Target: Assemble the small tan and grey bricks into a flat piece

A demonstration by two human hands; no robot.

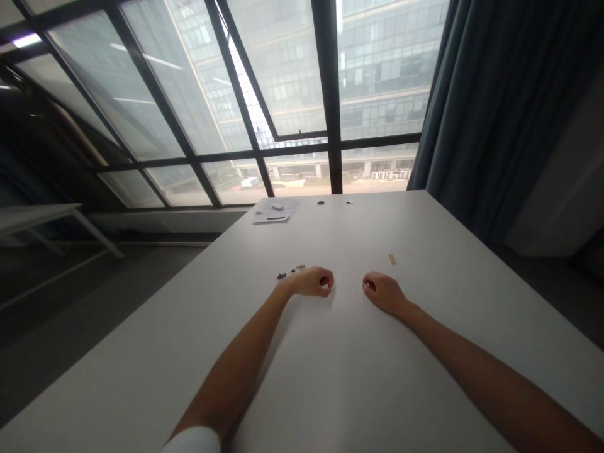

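My left hand (313,281) rests on the white table (349,365), its fingers curled round so that thumb and fingertips nearly meet. The hollow inside looks empty. Several small dark pieces (282,276) and small yellowish pieces (301,268) lie just behind my left wrist, partly covered by it. Across a short gap, my right hand (383,291) is also curled closed on the tabletop, with nothing seen in it. A small flat yellow strip (391,258) lies a little beyond my right hand, not touched.
Papers (278,207) with a dark pen-like stick (276,218) on them lie at the table's far left corner. Two small dark round spots, one a disc (321,202), sit near the far edge. Windows (283,75) stand behind, a blue curtain (472,126) at right, another table (38,217) at left.
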